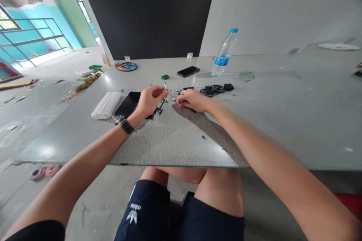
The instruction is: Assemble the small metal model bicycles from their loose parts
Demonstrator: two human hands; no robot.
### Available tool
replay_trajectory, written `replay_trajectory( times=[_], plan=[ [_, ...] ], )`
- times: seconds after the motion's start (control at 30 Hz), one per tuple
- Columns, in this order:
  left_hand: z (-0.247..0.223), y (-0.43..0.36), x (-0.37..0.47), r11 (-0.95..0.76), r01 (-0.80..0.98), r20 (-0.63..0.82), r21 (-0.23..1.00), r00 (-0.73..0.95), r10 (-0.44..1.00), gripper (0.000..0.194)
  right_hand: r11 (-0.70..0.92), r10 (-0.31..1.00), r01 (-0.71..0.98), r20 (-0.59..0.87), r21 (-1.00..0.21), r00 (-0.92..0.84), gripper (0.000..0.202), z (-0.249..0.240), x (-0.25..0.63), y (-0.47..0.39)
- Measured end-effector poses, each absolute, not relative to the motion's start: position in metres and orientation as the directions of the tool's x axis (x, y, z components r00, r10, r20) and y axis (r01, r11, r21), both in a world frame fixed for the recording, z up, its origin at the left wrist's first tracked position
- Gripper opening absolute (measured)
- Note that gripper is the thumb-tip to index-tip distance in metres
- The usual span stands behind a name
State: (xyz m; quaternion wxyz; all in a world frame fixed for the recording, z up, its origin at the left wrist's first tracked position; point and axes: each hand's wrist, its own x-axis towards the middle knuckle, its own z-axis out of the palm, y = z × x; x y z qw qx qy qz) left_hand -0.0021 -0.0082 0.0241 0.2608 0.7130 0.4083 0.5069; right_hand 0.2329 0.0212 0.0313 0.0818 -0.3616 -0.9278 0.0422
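My left hand (152, 99) pinches a small shiny metal part (164, 87) upright between thumb and fingertips. Just below it, a green and black toy-like frame (160, 110) lies on the table. My right hand (194, 100) rests low over the tabletop, fingers curled down; whatever is under the fingertips is hidden. Between the two hands lie small silvery parts (173, 95). Beyond the right hand sits a screwdriver (192, 87) with a dark handle. Two black spoked wheels (218, 89) and a small black block (229, 87) lie to its right.
A dark phone or tablet (128, 104) and a white case (106, 105) lie left of my left hand. Farther back are a paint palette (126, 66), a small green piece (165, 77), another phone (188, 71) and a water bottle (223, 54). The table's front edge (181, 165) runs above my knees.
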Motion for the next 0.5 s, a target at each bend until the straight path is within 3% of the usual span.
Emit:
replay_trajectory(
  times=[0.23,0.5],
  plan=[
    [0.0247,-0.0046,-0.0026,-0.549,0.318,0.526,0.773,0.164,0.835,0.021,0.711,0.701,0.664,0.151,-0.232,-0.697,0.014,0.0318,0.2383,0.028],
    [0.0242,-0.0044,-0.0026,-0.565,0.304,0.531,0.767,0.194,0.825,0.02,0.692,0.722,0.699,0.137,-0.18,-0.678,0.016,0.03,0.2375,0.0297]
  ],
)
